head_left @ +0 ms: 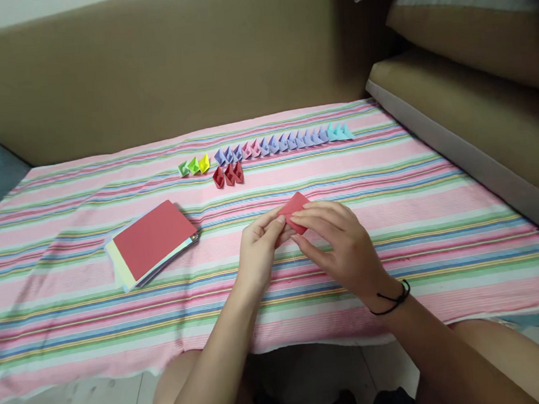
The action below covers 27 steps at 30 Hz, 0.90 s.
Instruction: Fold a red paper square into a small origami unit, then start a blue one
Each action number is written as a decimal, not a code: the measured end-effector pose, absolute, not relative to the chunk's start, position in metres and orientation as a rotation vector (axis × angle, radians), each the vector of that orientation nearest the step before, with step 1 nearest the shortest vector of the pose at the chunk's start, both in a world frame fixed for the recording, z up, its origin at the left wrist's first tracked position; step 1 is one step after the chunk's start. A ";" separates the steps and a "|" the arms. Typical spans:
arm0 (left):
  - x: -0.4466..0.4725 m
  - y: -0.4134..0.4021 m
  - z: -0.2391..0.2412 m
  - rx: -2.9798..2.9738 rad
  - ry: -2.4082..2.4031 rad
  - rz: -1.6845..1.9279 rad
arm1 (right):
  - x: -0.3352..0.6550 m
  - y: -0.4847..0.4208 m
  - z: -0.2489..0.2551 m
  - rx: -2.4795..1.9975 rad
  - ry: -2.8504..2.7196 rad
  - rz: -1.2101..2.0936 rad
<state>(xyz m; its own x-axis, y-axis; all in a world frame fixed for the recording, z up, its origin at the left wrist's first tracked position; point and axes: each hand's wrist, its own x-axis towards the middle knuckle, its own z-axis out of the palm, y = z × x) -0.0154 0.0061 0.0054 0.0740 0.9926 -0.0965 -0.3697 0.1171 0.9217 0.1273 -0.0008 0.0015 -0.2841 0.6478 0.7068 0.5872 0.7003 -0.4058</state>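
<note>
Between my two hands is a small piece of red paper [298, 203], folded into a compact shape with a pointed top. My left hand [261, 243] pinches its left edge between thumb and fingers. On the other side, my right hand [341, 240] has its fingers on the paper's right part and front face. A black cord bracelet [394, 301] circles the right wrist. Beyond the hands, red folded paper boats [229, 175] stand close together on the striped cloth [421, 214].
Several purple, pink and blue paper boats [292, 142] form a long row at the back, with green and yellow ones [194, 165] to their left. A stack of coloured paper [154, 240], red on top, lies at left. Cushions [470, 121] border the right side.
</note>
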 end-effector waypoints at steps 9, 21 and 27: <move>-0.031 0.010 0.009 1.118 1.111 1.219 | 0.154 0.010 0.008 -0.786 -2.204 0.290; -0.027 0.007 0.011 1.141 1.108 1.091 | 0.160 0.011 0.008 -0.739 -2.247 0.261; -0.032 0.006 0.017 1.146 1.017 0.986 | 0.160 0.010 0.010 -0.776 -2.159 0.382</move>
<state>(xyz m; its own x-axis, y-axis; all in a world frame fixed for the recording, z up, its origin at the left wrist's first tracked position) -0.0325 0.0058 0.0169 0.2453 0.9625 -0.1155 -0.0858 0.1403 0.9864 0.1598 0.0099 0.0103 -0.4974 0.6419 0.5836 0.4024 0.7666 -0.5003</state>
